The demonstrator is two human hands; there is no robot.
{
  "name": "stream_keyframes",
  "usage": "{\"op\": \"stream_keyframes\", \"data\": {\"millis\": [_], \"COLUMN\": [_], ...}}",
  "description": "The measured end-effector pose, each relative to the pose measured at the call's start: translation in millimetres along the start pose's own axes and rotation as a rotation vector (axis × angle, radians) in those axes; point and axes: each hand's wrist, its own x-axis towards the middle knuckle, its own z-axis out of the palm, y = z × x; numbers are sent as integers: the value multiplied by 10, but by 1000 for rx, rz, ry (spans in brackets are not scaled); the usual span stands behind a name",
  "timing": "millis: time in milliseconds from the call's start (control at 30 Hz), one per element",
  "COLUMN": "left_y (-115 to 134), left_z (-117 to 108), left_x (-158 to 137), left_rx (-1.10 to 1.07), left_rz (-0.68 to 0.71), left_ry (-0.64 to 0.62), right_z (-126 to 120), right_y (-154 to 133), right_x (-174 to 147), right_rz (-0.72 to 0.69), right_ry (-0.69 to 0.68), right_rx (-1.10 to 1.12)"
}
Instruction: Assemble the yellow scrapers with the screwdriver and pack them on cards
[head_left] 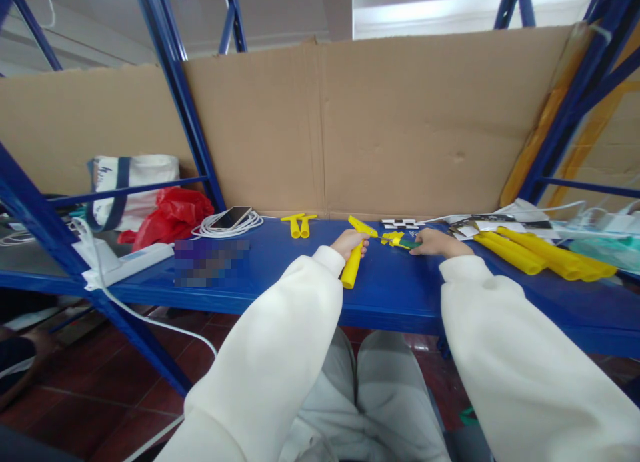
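Observation:
My left hand [350,243] is closed around a yellow T-shaped handle [352,269], whose tube points down toward the shelf's front edge and whose crosspiece tilts up behind my fingers. In my right hand [436,242] is a screwdriver [407,244] with a green and yellow grip. Its thin shaft points left at the T-shaped handle, near the crosspiece; I cannot tell whether the tip touches. Small yellow pieces [393,237] lie just behind the shaft, partly overlapped by the screwdriver. Two more yellow T-shaped parts [300,227] rest on the blue shelf [295,269] to the left.
Several yellow tubes [545,252] lie at the right beside papers and plastic bags. A black-and-white card [399,224] is at the back. Leftward are a phone [233,217] on a coiled white cable, a red bag [175,215] and a power strip [133,262]. Cardboard [400,129] walls the back.

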Motion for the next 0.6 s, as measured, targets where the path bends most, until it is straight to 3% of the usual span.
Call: {"op": "stream_keyframes", "data": {"millis": [100, 300, 467, 600], "left_y": [-6, -33, -37, -25], "left_z": [5, -9, -16, -11], "left_x": [5, 50, 62, 45], "left_rx": [6, 19, 40, 36], "left_rz": [-4, -11, -22, -32], "left_ry": [23, 61, 81, 92], "right_z": [-64, -77, -39, -61], "right_y": [-100, -229, -288, -341], "right_x": [6, 8, 12, 7], "right_rz": [70, -56, -59, -39], "right_ry": [-22, 221, 488, 574], "right_rx": [-45, 273, 338, 414]}}
